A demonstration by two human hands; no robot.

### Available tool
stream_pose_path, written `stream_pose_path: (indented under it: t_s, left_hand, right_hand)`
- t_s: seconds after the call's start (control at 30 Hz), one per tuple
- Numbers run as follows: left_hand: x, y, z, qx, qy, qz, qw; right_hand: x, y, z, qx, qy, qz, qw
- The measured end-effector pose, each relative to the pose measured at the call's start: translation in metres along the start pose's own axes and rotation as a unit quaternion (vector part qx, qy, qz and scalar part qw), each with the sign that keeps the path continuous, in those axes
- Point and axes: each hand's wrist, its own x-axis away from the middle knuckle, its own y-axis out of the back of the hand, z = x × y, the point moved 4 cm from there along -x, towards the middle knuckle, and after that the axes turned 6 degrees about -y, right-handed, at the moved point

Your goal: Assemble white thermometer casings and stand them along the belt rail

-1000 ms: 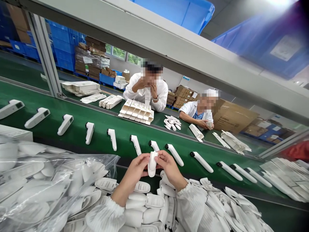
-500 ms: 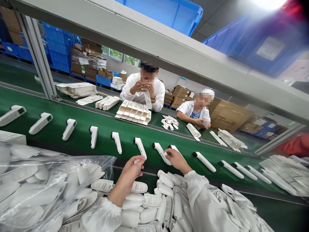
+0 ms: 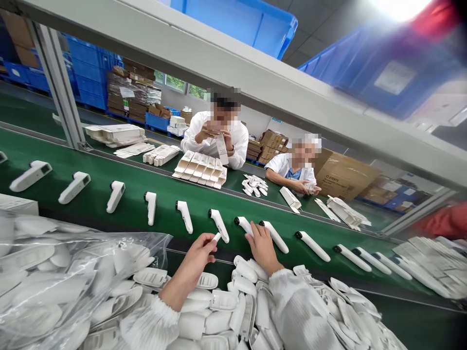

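Note:
A row of white handheld devices with dark tips lies along the green conveyor belt [image 3: 98, 214]. My left hand [image 3: 200, 250] pinches a small white plastic piece [image 3: 217, 237] just below one device [image 3: 219, 226]. Over the belt, my right hand [image 3: 261, 244] covers the lower part of another device [image 3: 242, 223]; its fingers are extended and partly together, and whether they grip it is hidden. A further device [image 3: 275, 238] lies right beside that hand. Below both hands is a heap of white plastic covers [image 3: 222, 323].
A clear plastic bag [image 3: 73, 272] of white parts is at the left. Across the belt sit two people near open white boxes [image 3: 200, 167]. A grey beam [image 3: 233, 73] crosses overhead, with blue bins above. Flat cartons [image 3: 426, 262] lie at the right.
The devices on the belt have shifted to the right. My left hand has turned, so the white piece now points up and right. My right hand has moved slightly left, its fingers straighter.

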Motion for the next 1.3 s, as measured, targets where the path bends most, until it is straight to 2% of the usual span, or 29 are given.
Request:
stream_pose_path:
  t_s: [0.07, 0.17, 0.23, 0.3, 0.37, 0.47, 0.53, 0.63, 0.73, 0.9, 1.0, 1.07, 1.13, 1.17, 1.2, 1.23, 1.27, 1.3]
  left_hand:
    - [0.001, -0.004, -0.001, -0.01, -0.017, 0.028, 0.999]
    - [0.004, -0.014, -0.003, -0.056, -0.041, 0.083, 0.994]
    - [0.007, -0.017, -0.006, -0.126, -0.057, 0.111, 0.984]
    - [0.012, -0.016, -0.011, -0.227, -0.076, 0.121, 0.963]
    - [0.019, -0.011, -0.018, -0.344, -0.09, 0.122, 0.926]
    - [0.03, -0.003, -0.023, -0.497, -0.075, 0.147, 0.852]
    - [0.035, -0.002, -0.022, -0.564, -0.054, 0.171, 0.806]
    - [0.038, -0.004, -0.02, -0.624, -0.034, 0.189, 0.757]
    - [0.037, -0.005, -0.018, -0.649, -0.032, 0.196, 0.734]
    - [0.033, 0.0, -0.013, -0.652, -0.04, 0.2, 0.73]
    - [0.029, 0.002, -0.011, -0.637, -0.064, 0.198, 0.743]
    - [0.025, 0.002, -0.016, -0.623, -0.086, 0.174, 0.758]
    - [0.022, 0.001, -0.024, -0.6, -0.119, 0.15, 0.777]
    - [0.021, 0.0, -0.028, -0.584, -0.14, 0.144, 0.786]
    - [0.02, -0.001, -0.032, -0.567, -0.16, 0.144, 0.795]
    - [0.02, -0.003, -0.034, -0.55, -0.179, 0.147, 0.802]
    - [0.019, -0.005, -0.036, -0.534, -0.195, 0.151, 0.809]
    - [0.019, -0.006, -0.036, -0.521, -0.207, 0.153, 0.814]
  right_hand:
    - [0.014, 0.0, 0.028, -0.152, 0.024, -0.001, 0.988]
    - [0.033, -0.012, 0.07, -0.373, 0.023, 0.07, 0.925]
    - [0.037, -0.018, 0.083, -0.445, -0.008, 0.063, 0.893]
    - [0.031, -0.021, 0.08, -0.48, -0.043, 0.033, 0.876]
    - [0.017, -0.02, 0.066, -0.461, -0.053, 0.014, 0.886]
    - [-0.011, -0.014, 0.044, -0.273, -0.022, 0.014, 0.962]
    - [-0.026, -0.013, 0.035, -0.153, -0.002, 0.029, 0.988]
    - [-0.035, -0.018, 0.03, -0.084, 0.01, 0.054, 0.995]
    - [-0.032, -0.03, 0.029, -0.026, 0.017, 0.076, 0.997]
    - [-0.03, -0.039, 0.019, 0.051, -0.003, 0.075, 0.996]
    - [-0.037, -0.035, 0.017, 0.078, -0.018, 0.072, 0.994]
    - [-0.037, -0.029, 0.023, 0.093, -0.025, 0.058, 0.994]
    - [-0.032, -0.02, 0.035, 0.059, -0.022, 0.029, 0.998]
    - [-0.026, -0.016, 0.043, 0.002, -0.024, 0.031, 0.999]
    - [-0.019, -0.013, 0.05, -0.08, -0.035, 0.059, 0.994]
    - [-0.011, -0.013, 0.058, -0.179, -0.049, 0.116, 0.976]
    - [-0.003, -0.015, 0.066, -0.276, -0.064, 0.195, 0.939]
    - [0.006, -0.017, 0.075, -0.355, -0.075, 0.278, 0.89]
